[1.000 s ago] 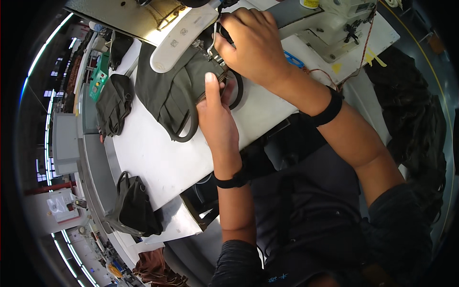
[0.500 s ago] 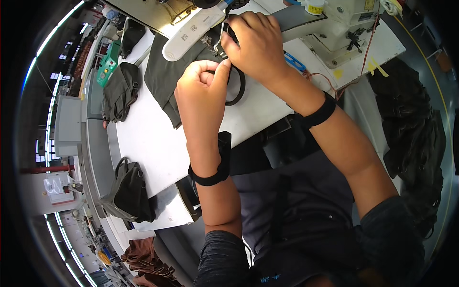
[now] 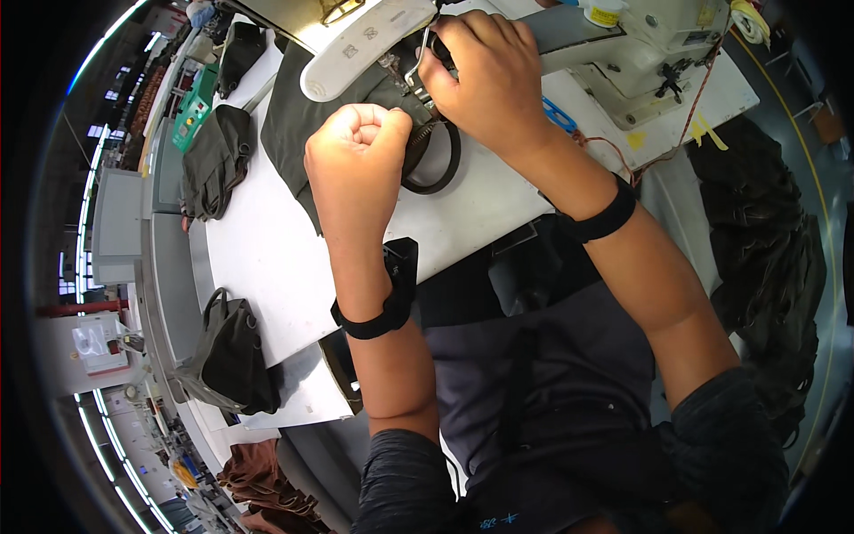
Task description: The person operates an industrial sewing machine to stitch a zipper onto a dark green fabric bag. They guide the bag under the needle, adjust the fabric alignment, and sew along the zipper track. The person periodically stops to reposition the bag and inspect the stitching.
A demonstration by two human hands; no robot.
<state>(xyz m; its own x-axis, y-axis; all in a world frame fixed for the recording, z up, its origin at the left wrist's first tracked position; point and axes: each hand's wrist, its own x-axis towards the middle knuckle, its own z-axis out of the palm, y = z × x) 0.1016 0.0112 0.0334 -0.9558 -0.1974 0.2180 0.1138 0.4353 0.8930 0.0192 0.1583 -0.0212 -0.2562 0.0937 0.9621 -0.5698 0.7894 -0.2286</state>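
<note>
Surroundings: machine head [image 3: 351, 58] overhangs, partly blocking; blue snips [image 3: 559, 116] rightward, dark bags [image 3: 233, 360] leftward.
Green bag [image 3: 286, 133]: under head, handle loop [image 3: 456, 160] toward person; long axis hidden.
Left hand [image 3: 358, 156]: curled closed, contents hidden.
Right hand [image 3: 491, 80]: bent, grip unclear.

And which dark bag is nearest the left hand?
The dark grey-green bag beneath the white sewing machine, right by the left hand; the dark bags farther left sit apart from that hand.

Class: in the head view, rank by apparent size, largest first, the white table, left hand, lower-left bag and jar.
1. White table
2. Left hand and lower-left bag: too alike to rank
3. Jar
</note>
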